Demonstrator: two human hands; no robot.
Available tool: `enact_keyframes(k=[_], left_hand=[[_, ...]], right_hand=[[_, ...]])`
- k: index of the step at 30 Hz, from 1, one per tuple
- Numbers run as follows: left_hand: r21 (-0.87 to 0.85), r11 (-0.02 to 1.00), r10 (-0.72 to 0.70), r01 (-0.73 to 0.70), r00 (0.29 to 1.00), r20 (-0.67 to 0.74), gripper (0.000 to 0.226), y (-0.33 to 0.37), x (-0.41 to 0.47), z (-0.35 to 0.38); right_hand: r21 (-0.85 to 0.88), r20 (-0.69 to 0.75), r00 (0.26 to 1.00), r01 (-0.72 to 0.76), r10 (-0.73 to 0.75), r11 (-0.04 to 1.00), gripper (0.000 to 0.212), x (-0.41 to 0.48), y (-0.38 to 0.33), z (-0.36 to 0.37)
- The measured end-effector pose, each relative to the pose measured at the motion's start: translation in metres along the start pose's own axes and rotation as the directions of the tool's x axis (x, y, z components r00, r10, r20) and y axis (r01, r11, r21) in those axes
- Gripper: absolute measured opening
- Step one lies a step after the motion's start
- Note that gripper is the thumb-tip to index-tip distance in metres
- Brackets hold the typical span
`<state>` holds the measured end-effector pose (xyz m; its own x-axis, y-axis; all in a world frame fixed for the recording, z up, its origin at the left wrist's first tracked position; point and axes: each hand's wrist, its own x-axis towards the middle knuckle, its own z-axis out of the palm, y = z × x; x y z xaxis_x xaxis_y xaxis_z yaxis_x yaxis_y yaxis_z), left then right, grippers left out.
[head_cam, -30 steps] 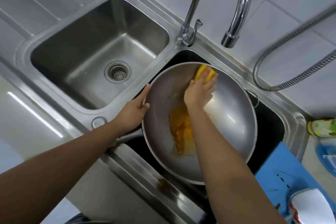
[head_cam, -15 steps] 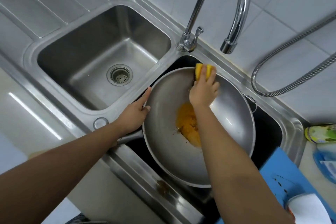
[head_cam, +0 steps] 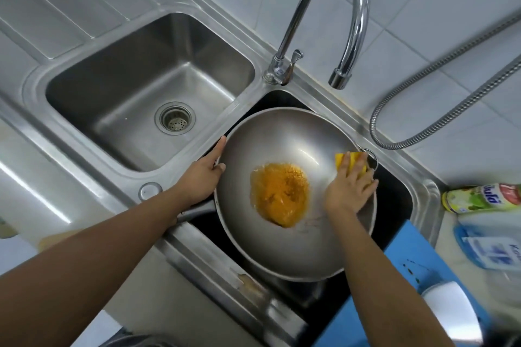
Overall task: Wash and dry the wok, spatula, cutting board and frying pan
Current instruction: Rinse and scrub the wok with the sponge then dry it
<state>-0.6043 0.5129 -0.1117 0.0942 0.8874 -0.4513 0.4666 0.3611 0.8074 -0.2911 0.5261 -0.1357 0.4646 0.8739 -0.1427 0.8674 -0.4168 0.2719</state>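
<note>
Wok [head_cam: 282,248]: sits tilted in the right basin [head_cam: 394,197] of the steel double sink. Its long handle [head_cam: 194,210] runs out under your left wrist, and its small loop handle [head_cam: 372,155] is at the far right.
Residue: an orange puddle [head_cam: 280,194] lies at the bottom of the wok, apart from both of your hands.
Left hand [head_cam: 201,177]: you brace the wok's left rim, fingers straight and together along the outside, thumb resting at the rim's edge.
Right hand [head_cam: 348,191]: laid flat with fingers slightly spread, you press a yellow sponge [head_cam: 342,159] against the wok's inner wall, just beside the loop handle.
Faucet [head_cam: 358,8]: its curved spout ends above the wok's far rim.
Left basin [head_cam: 127,87]: a round drain strainer [head_cam: 174,120] is set in its floor.
Counter on your right: a dish-soap bottle [head_cam: 485,197] is near the sink's corner, and a blue cutting board [head_cam: 408,259] with dark specks reaches over the right basin's near edge.
Wall: a metal hose [head_cam: 451,96] loops across the white tiles.
</note>
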Motion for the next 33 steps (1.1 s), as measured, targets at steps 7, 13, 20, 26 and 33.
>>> enact_keyframes(k=[7,13,20,26,33], left_hand=[[0.005,1.000,-0.004,0.004,1.000,0.028,0.058,0.007,-0.007,-0.003],[0.049,0.998,0.045,-0.047,0.999,0.031,0.060,0.016,-0.012,-0.004],[0.024,0.999,0.042,-0.043,0.999,0.027,0.060,0.011,-0.012,-0.005],[0.062,0.997,0.042,-0.045,0.998,0.040,0.060,0.013,-0.012,-0.005],[0.071,0.996,0.042,-0.045,0.998,0.036,0.061,0.011,-0.010,-0.005]], right_hand=[[0.218,0.485,0.860,0.055,-0.157,0.974,0.067,-0.129,-0.015,0.003],[0.532,0.355,0.819,0.220,-0.451,0.818,0.061,-0.125,-0.053,0.005],[0.589,0.356,0.767,0.260,-0.534,0.765,0.059,-0.135,-0.058,0.007],[0.508,0.376,0.849,0.146,-0.372,0.849,0.063,-0.139,-0.065,0.005],[0.410,0.392,0.871,0.122,-0.295,0.904,0.064,-0.124,-0.047,0.005]])
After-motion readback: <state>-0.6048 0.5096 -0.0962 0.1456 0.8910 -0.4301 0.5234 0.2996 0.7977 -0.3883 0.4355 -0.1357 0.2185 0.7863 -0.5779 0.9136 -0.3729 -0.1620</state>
